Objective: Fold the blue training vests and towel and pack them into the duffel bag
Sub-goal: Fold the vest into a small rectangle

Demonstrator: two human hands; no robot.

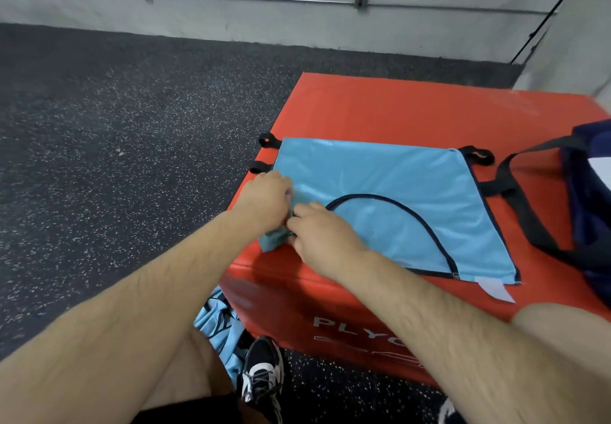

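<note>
Fingers (287, 192) of the left hand (264, 199) and right hand (322, 235) pinch the vest (380, 175) at its left edge, mid-frame on the red box (396, 109). Best to lift that edge evenly and match corners rightward, towards the bag (588, 192).

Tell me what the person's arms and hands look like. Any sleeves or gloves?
No sleeves and no gloves. The left hand and right hand are bare, with no rings or watch showing. The left forearm and right forearm are bare and hairy up to the picture's edge.
</note>
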